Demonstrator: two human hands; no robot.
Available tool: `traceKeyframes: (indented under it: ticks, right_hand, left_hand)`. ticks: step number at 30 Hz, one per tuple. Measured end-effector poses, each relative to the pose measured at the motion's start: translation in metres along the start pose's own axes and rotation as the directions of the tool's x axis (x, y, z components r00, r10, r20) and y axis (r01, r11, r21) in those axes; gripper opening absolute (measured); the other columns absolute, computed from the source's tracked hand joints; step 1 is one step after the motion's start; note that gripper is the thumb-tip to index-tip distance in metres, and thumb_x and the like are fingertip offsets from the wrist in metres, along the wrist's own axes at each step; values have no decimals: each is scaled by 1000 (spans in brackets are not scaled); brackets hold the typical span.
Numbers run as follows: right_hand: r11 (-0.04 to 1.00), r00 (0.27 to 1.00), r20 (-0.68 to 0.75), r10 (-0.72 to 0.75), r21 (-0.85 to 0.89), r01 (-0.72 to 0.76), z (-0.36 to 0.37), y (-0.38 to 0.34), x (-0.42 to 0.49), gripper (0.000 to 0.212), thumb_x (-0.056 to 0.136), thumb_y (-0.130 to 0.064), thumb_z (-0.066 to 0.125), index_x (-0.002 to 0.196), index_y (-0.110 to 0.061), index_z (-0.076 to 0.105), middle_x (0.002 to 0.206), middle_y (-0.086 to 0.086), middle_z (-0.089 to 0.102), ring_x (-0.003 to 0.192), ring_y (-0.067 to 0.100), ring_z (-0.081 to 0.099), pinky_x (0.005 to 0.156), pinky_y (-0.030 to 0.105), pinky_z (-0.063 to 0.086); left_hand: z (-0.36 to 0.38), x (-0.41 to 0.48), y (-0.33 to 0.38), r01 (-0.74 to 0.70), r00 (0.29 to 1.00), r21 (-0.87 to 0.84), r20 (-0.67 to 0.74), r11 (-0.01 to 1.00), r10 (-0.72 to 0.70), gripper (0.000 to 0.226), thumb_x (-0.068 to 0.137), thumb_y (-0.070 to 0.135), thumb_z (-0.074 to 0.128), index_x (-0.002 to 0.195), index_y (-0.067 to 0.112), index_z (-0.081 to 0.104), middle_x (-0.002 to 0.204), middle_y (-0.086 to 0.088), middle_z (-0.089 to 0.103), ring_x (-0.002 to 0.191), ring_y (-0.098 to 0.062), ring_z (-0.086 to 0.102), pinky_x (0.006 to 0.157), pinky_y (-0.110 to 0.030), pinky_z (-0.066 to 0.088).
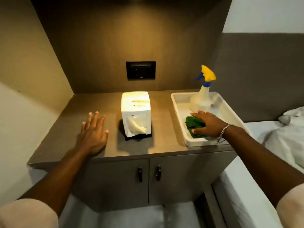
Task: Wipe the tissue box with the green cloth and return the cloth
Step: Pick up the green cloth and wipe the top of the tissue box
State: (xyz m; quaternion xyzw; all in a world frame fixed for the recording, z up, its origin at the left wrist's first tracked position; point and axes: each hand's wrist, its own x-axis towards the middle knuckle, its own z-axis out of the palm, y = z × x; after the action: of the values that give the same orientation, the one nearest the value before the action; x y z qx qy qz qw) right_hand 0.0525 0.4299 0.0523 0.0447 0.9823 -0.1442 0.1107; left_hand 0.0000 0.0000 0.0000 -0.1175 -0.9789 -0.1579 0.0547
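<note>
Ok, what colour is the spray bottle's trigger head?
Yellow head with a blue nozzle and collar, clearest in the head view.

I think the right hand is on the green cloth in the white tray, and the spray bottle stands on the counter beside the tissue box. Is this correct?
Not quite. The head view shows the spray bottle standing inside the white tray, behind the green cloth, not on the counter beside the tissue box. The rest holds: the right hand is on the cloth in the tray.

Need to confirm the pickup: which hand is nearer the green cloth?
Right. The right hand rests on the green cloth inside the white tray; the left hand hovers open beyond the tissue box.
</note>
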Motion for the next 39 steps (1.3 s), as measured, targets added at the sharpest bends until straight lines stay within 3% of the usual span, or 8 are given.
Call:
traceKeyframes:
  ticks: [7,11,17,23,27,30,33,39]
  right_hand:
    - [1000,983,184,24,7,-26,14,12,15,92,75,-48,70,146,-41,13,161,6,1,145,39,-1,117,54,12]
    - [996,992,124,19,-87,-8,12,9,16,86,75,-38,74,145,-38,23,160,9,15,142,38,20,114,47,26]
    - [998,996,-89,-3,62,8,14,15,12,62,81,-8,68,135,-33,48,146,12,46,128,36,47,107,43,39]
    - [958,917,-399,-6,262,120,-15,5,-6,53,77,-3,71,122,-29,60,113,14,71,90,27,63,86,32,48]
    - [868,894,-446,-39,428,251,-42,-26,-13,63,77,-3,71,113,-54,58,97,-13,72,84,8,65,68,9,53]
    - [764,899,-409,-154,528,371,-60,-61,-11,69,77,5,67,110,-55,61,101,-27,72,97,-1,66,78,17,56]
    - [712,888,-377,-264,545,443,-69,-96,0,63,78,4,67,117,-45,62,114,-23,69,105,2,65,83,26,57]
    - [757,880,-320,-351,455,468,-64,-140,17,75,76,19,59,125,-39,58,132,-16,60,125,-1,51,101,17,43]
  left_hand:
    - [43,16,-21,73,972,235,200,969,-121,76,85,69,5,149,29,-7,161,-2,-11,148,-26,-10,114,-55,-7]
    - [47,14,-24,73,982,233,151,970,-110,81,80,73,-1,149,31,-7,162,0,-9,148,-24,-8,114,-54,-7]
    - [47,14,-23,75,985,230,137,970,-109,81,80,73,-1,149,31,-6,162,0,-7,148,-23,-8,115,-54,-5]
    - [17,21,-12,81,964,-17,254,997,-74,84,83,67,19,145,25,-19,158,4,-23,141,-15,-27,115,-48,-14]
    - [-44,44,11,-76,968,-290,206,954,139,89,80,50,39,142,28,-21,155,11,-27,139,-7,-32,116,-42,-17]
    - [-82,62,35,-183,922,-444,232,877,310,97,72,62,49,143,45,-15,147,32,-30,133,10,-33,114,-32,-17]
    - [-94,87,53,-249,860,-384,334,889,385,116,64,76,54,144,39,-20,149,23,-33,133,7,-35,112,-30,-19]
    - [-86,125,46,-300,756,-368,471,880,455,132,56,69,70,143,37,-23,115,44,-43,100,31,-42,99,-21,-22]
